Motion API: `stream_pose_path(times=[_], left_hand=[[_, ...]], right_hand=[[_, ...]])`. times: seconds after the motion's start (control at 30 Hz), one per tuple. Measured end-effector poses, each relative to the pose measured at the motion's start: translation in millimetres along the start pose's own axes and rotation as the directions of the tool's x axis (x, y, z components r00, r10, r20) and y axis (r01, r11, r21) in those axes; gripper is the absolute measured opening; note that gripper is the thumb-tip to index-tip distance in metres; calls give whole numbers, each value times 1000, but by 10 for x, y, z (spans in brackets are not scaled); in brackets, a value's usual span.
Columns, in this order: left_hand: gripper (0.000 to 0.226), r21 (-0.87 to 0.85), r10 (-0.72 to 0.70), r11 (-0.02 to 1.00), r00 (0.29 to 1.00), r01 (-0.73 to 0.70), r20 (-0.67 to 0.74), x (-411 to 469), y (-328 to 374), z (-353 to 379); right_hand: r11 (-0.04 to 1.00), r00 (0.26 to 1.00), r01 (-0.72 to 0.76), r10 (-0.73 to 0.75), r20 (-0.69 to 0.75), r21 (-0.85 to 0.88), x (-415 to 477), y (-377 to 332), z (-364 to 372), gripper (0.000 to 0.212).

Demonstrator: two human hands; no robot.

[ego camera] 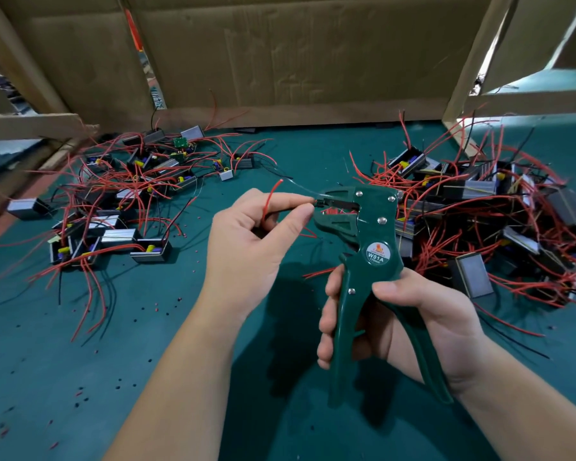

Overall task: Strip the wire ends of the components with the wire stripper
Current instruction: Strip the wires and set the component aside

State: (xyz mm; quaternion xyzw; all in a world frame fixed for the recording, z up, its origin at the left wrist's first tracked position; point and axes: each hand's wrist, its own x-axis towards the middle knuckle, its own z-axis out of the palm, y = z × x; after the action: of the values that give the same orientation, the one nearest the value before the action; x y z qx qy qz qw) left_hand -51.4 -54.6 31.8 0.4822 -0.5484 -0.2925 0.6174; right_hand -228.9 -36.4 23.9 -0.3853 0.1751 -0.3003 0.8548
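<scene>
Behind everything, a brown cardboard wall (280,61) closes off the back of the green worktop (80,344). Two heaps of small boxed components lie on the worktop. The denser heap (479,207) is on the right, a tangle of red and black leads over grey and black housings. The looser heap (130,194) is spread out on the left, with several housings lying open side up.

Between the heaps, both hands are raised above the worktop. The right hand (413,321) grips a dark green wire stripper (366,247). Its fingers wrap round the front handle, its palm is against the rear one, and the stripper's head points left. A round label near the pivot reads W01A.

The left hand (256,241) is just beside the stripper's head, its fingers curled. Thumb and forefinger pinch a dark wire end (316,203) that reaches into the jaws. A red wire (269,197) loops up out of the same hand. Whether a component body sits in that palm cannot be told.

Tiny red and black bits of insulation (157,306) dot the worktop in front of the left heap.
</scene>
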Motion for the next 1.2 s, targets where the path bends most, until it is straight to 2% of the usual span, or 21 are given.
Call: stream_pose_path(times=[0.2, 0.47, 0.57, 0.63, 0.73, 0.8, 0.9, 1.03, 1.2], left_hand=[[19, 196, 133, 970, 988, -147, 79, -18, 7, -33], [16, 264, 174, 945, 980, -194, 97, -18, -28, -23], [17, 296, 186, 932, 977, -208, 103, -30, -14, -18], [18, 232, 136, 960, 985, -157, 104, -50, 1, 8], [12, -17, 25, 1000, 992, -23, 125, -79, 40, 48], [24, -40, 30, 999, 987, -24, 160, -84, 36, 46], [34, 45, 53, 997, 966, -67, 253, -88, 6, 29], [26, 228, 70, 962, 945, -148, 319, -66, -42, 24], [21, 287, 111, 941, 963, -182, 247, -7, -58, -67]], right_hand=[[1000, 999, -3, 3, -46, -10, 2, -9, 5, 49], [995, 990, -21, 7, -143, -98, -4, 15, 8, 49], [992, 978, -31, 5, -209, -119, 5, 24, 29, 40], [994, 967, -36, 9, -254, -104, 13, 31, 44, 40], [997, 957, -41, 22, -289, -59, 17, 29, 61, 44], [998, 952, -45, 28, -306, -49, 13, 26, 62, 44], [998, 941, -43, 28, -338, -36, 18, 47, 80, 43], [999, 949, -46, 38, -313, -20, 45, 32, 62, 41], [990, 944, 96, -57, -324, 103, 50, -47, -19, 42]])
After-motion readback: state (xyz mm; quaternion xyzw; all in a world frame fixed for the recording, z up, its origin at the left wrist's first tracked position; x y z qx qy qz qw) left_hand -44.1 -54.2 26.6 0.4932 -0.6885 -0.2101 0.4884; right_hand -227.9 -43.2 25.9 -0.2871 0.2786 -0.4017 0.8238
